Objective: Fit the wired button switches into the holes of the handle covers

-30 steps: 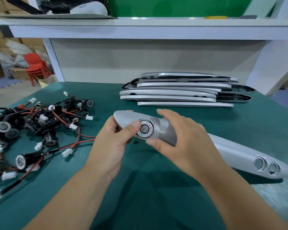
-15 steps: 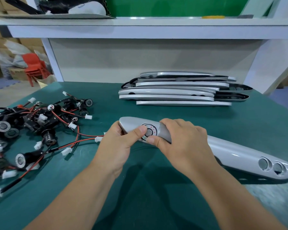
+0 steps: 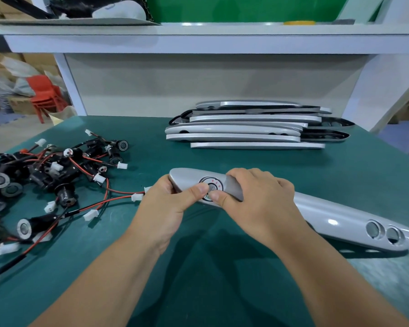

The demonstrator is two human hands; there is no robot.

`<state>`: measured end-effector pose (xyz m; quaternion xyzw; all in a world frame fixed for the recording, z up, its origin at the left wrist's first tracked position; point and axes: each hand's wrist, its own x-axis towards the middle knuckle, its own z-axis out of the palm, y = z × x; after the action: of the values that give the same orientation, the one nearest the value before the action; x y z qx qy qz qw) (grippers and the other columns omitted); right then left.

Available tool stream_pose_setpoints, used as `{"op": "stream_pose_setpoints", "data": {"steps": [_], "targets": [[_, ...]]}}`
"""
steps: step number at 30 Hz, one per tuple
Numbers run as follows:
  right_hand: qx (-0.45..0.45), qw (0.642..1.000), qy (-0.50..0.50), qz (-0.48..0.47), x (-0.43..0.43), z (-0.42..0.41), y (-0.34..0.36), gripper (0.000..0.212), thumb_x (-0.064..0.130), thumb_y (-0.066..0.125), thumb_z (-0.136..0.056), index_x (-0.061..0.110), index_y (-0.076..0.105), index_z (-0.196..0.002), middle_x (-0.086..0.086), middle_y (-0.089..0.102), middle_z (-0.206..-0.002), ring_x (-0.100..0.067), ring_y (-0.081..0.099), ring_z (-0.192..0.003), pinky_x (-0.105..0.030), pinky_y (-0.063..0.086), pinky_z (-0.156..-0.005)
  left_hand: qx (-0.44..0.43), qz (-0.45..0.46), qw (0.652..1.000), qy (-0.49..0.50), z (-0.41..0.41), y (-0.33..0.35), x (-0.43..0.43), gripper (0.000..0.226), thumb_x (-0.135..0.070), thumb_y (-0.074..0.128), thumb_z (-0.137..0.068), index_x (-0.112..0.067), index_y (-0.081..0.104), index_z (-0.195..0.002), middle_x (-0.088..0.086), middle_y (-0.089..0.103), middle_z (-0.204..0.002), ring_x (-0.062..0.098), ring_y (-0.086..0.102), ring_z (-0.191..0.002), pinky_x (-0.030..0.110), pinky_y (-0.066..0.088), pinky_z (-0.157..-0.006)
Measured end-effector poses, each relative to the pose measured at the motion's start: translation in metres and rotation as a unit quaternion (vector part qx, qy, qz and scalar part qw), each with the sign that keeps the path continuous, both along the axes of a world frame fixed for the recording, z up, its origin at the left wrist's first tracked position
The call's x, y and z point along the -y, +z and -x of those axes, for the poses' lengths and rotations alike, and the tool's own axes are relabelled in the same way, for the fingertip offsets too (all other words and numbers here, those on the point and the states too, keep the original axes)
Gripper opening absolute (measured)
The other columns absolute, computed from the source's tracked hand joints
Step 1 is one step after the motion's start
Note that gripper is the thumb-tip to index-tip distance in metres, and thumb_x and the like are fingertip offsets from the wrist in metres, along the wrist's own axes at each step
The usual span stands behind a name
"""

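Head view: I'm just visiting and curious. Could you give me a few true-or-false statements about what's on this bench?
1. Both grips, the left hand and right hand, hold the long silver plastic handle cover near its left end. True.
2. A round button switch sits in the cover's hole there. True.
3. The two round holes at the cover's right end hold switches. False: both look empty.
4. The tangle of black wired button switches lies on the person's right. False: it lies on their left.
5. A stack of silver handle covers lies at the back of the green table. True.
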<state>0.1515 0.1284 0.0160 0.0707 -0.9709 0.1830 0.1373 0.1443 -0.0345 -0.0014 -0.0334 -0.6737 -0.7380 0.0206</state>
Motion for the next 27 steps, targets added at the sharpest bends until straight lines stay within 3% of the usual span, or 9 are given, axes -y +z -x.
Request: {"op": "stream_pose_setpoints", "data": {"steps": [4, 7, 10, 12, 14, 18, 24, 27], "targets": [[-0.004, 1.0, -0.005, -0.008, 0.0014, -0.0018, -0.0012, 0.058, 0.075, 0.021, -0.073, 0.037, 0.048, -0.108, 0.017, 0.051, -0.101, -0.011, 0.043, -0.103, -0.038, 0.022, -0.103, -0.024, 0.025, 0.999, 0.01, -0.0002, -0.0014, -0.0034, 0.022, -0.017, 0.071, -0.081, -0.007, 0.068, -0.101, -0.004, 0.073, -0.086, 0.0, 0.061, -0.063, 0.009, 0.044, -0.06], [-0.017, 1.0, -0.007, -0.013, 0.0029, -0.0024, -0.0031, 0.059, 0.075, 0.02, -0.073, 0.035, 0.048, -0.105, 0.015, 0.049, -0.098, -0.012, 0.042, -0.099, -0.039, 0.022, -0.103, -0.025, 0.034, 0.999, 0.023, 0.001, -0.0047, -0.0037, 0.022, -0.015, 0.07, -0.083, -0.004, 0.066, -0.102, -0.015, 0.065, -0.067, -0.004, 0.051, -0.048, 0.005, 0.039, -0.052], [-0.023, 0.999, -0.006, -0.024, 0.0028, -0.0033, -0.0039, 0.058, 0.075, 0.021, -0.074, 0.034, 0.048, -0.106, 0.015, 0.047, -0.097, -0.012, 0.041, -0.098, -0.039, 0.022, -0.103, -0.014, 0.044, 0.999, 0.004, -0.0007, -0.0026, -0.0018, 0.026, -0.019, 0.07, -0.082, -0.007, 0.065, -0.104, -0.013, 0.07, -0.074, -0.002, 0.059, -0.06, 0.011, 0.045, -0.065], [-0.012, 1.0, -0.001, -0.02, 0.0011, -0.0027, -0.0029, 0.064, 0.079, 0.021, -0.07, 0.036, 0.048, -0.108, 0.015, 0.047, -0.098, -0.011, 0.041, -0.099, -0.039, 0.021, -0.104, -0.002, 0.036, 0.999, -0.002, -0.0017, -0.0012, -0.0011, 0.036, -0.03, 0.073, -0.075, -0.011, 0.065, -0.105, -0.003, 0.075, -0.095, 0.011, 0.068, -0.086, 0.029, 0.05, -0.086], [-0.003, 1.0, 0.0, -0.014, -0.0015, -0.0015, -0.0015, 0.072, 0.086, 0.023, -0.061, 0.037, 0.048, -0.107, 0.016, 0.046, -0.097, -0.011, 0.041, -0.101, -0.04, 0.02, -0.104, 0.008, 0.016, 1.0, -0.002, -0.004, 0.0002, -0.0027, 0.052, -0.044, 0.069, -0.065, -0.012, 0.064, -0.106, 0.004, 0.073, -0.103, 0.023, 0.066, -0.099, 0.043, 0.049, -0.097], [-0.023, 1.0, -0.016, 0.008, -0.0033, -0.0014, 0.0004, 0.069, 0.088, 0.03, -0.056, 0.039, 0.048, -0.102, 0.017, 0.045, -0.09, -0.009, 0.04, -0.095, -0.039, 0.021, -0.102, 0.012, -0.035, 0.999, 0.001, -0.0046, 0.0012, -0.0039, 0.048, -0.048, 0.057, -0.072, -0.012, 0.064, -0.103, 0.005, 0.074, -0.1, 0.019, 0.067, -0.096, 0.042, 0.049, -0.095], [-0.012, 0.999, -0.012, 0.045, -0.0057, -0.0033, 0.0037, 0.052, 0.081, 0.043, -0.059, 0.04, 0.044, -0.091, 0.019, 0.045, -0.083, -0.007, 0.039, -0.089, -0.035, 0.021, -0.097, -0.004, -0.048, 0.999, -0.015, -0.007, 0.0023, -0.0057, 0.043, -0.042, 0.055, -0.075, -0.009, 0.064, -0.101, 0.006, 0.075, -0.093, 0.016, 0.068, -0.084, 0.033, 0.052, -0.084], [-0.021, 0.999, -0.018, 0.042, -0.0042, -0.005, 0.0036, 0.053, 0.08, 0.047, -0.061, 0.037, 0.045, -0.093, 0.017, 0.047, -0.085, -0.008, 0.04, -0.09, -0.035, 0.021, -0.095, -0.009, -0.04, 0.999, -0.014, -0.0074, 0.0021, -0.0068, 0.044, -0.043, 0.055, -0.075, -0.009, 0.064, -0.101, 0.007, 0.074, -0.094, 0.019, 0.066, -0.083, 0.034, 0.052, -0.086]]}}
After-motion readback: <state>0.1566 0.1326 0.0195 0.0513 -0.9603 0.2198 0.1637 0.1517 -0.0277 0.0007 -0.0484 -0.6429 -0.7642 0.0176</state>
